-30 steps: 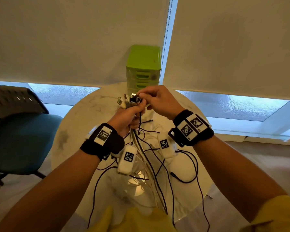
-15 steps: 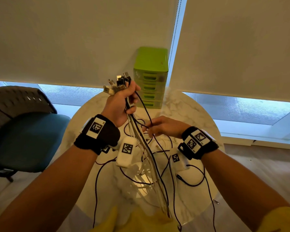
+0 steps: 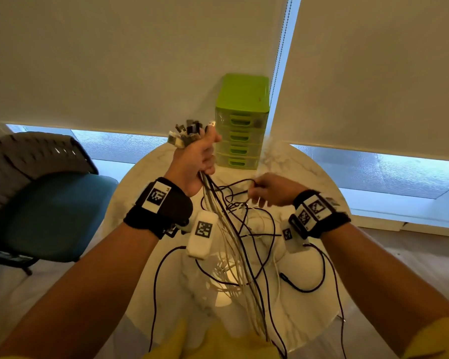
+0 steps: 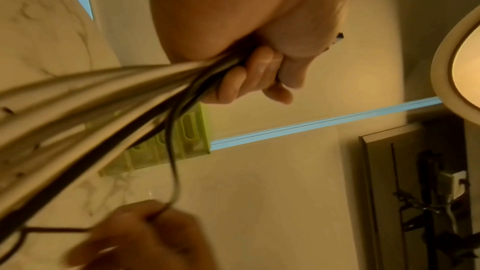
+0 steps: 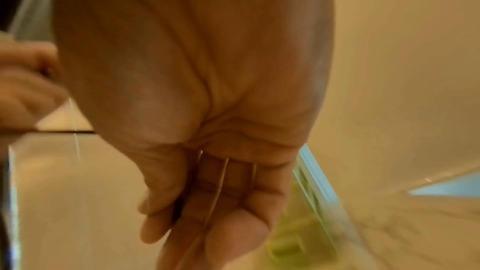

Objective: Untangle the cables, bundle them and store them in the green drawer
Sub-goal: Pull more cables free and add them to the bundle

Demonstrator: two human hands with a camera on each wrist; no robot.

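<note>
**Cable bundle held above table**

My left hand [image 3: 196, 161] grips the cable bundle [image 3: 228, 229] in a fist, connector ends up, just in front of the green drawer unit [image 3: 240, 120]. All its drawers are closed; contents not visible. My right hand [image 3: 272, 189] pinches one black cable [image 3: 233, 183] right of the bundle.

The head view looks forward and steeply down from above the round marble table [image 3: 145, 182], facing the blinds — both forearms reach in from the bottom corners. The left wrist view sits right against the palm of the left hand [image 4: 259, 34], looking along it and tilted, toward the far edge of the table. The right wrist view is just as near, pressed to the right hand [image 5: 197, 89] and blurred. All three share the green drawer unit [image 3: 240, 120] at that far edge.
</note>
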